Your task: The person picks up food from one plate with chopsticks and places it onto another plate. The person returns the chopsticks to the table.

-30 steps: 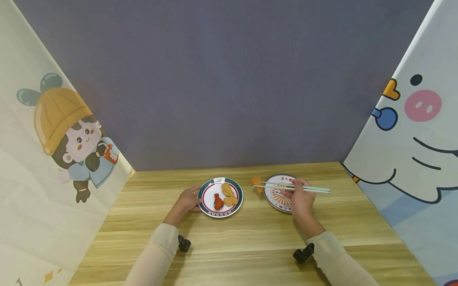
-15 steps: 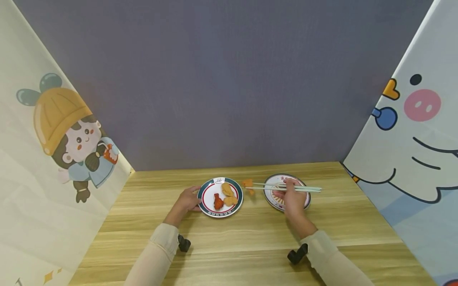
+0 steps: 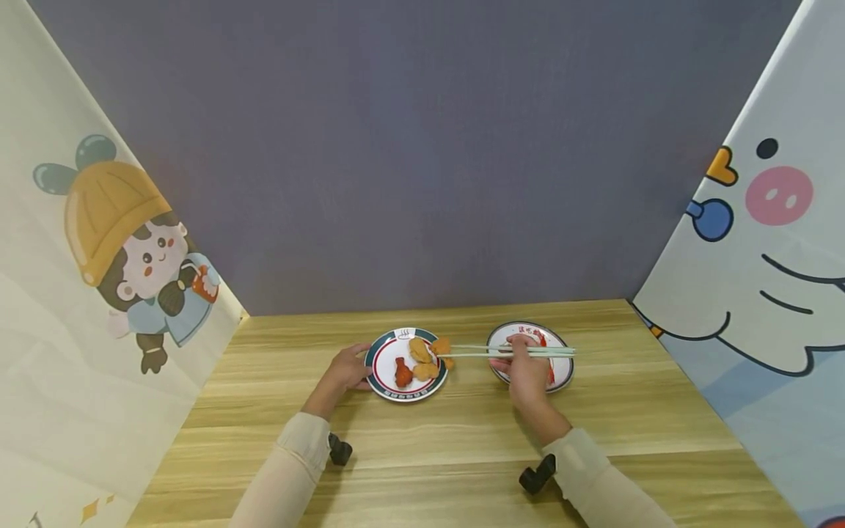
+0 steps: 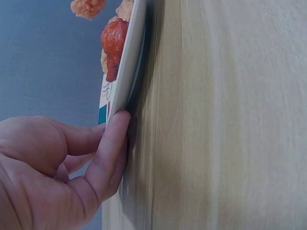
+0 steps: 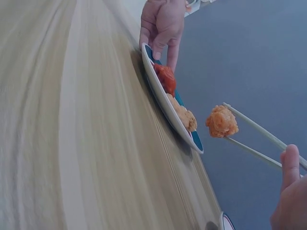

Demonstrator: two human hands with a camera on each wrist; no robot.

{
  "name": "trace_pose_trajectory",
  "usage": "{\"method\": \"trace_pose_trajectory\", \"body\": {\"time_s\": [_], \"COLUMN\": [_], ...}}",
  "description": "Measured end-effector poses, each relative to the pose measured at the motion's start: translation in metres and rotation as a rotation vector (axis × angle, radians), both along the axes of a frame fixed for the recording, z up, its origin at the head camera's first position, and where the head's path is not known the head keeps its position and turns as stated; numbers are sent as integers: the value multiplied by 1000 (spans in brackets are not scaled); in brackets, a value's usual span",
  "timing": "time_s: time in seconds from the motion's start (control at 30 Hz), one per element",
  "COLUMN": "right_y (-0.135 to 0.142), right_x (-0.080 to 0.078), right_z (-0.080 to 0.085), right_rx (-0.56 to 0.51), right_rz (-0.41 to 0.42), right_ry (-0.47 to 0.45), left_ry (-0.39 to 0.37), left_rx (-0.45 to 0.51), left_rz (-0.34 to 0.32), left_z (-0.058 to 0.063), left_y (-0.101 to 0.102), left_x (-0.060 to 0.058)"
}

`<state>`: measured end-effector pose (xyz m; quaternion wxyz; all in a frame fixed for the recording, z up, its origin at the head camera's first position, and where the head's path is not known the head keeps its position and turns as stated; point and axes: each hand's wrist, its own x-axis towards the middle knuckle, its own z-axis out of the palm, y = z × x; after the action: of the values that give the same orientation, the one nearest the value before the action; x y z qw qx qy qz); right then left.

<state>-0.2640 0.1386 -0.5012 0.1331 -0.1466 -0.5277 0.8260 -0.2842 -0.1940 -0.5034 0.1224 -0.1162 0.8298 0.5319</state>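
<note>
My left hand (image 3: 348,368) pinches the left edge of a green-and-red-rimmed plate (image 3: 385,359), thumb above and fingers beneath in the left wrist view. A dark red chicken drumstick (image 3: 403,372) and golden fried chicken pieces (image 3: 425,370) lie on it. My right hand (image 3: 528,374) holds pale green chopsticks (image 5: 261,131), whose tips grip an orange-brown, crumbly-coated fried chicken piece (image 5: 221,122). In the right wrist view that piece hangs above the plate's level. From the head it overlaps the plate's right rim. A second plate (image 3: 561,367), white with red lettering, lies partly hidden under my right hand.
The wood-grain table (image 3: 422,462) ends at a grey back panel (image 3: 422,161). Side panels with a cartoon child (image 3: 155,257) and a white cartoon figure (image 3: 772,271) stand left and right. Black camera mounts (image 3: 538,474) sit at both wrists.
My right hand has moved left with the chopsticks, carrying the fried chicken piece from beside the right plate to the left plate's right rim. The left hand and both plates have stayed put.
</note>
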Motion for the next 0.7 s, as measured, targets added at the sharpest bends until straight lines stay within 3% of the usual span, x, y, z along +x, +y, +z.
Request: {"method": "trace_pose_trajectory", "body": {"time_s": [0.23, 0.7], "right_y": [-12, -37], "right_x": [1, 3], "right_z": [0, -6], "right_rx": [-1, -6], "right_rz": [30, 74], "right_ry": [-26, 20], "left_ry": [-2, 0], "left_rx": [-11, -20], "left_rz": [-1, 1], "left_z": [-2, -2], "left_y": [0, 1], "left_x": [0, 0]}}
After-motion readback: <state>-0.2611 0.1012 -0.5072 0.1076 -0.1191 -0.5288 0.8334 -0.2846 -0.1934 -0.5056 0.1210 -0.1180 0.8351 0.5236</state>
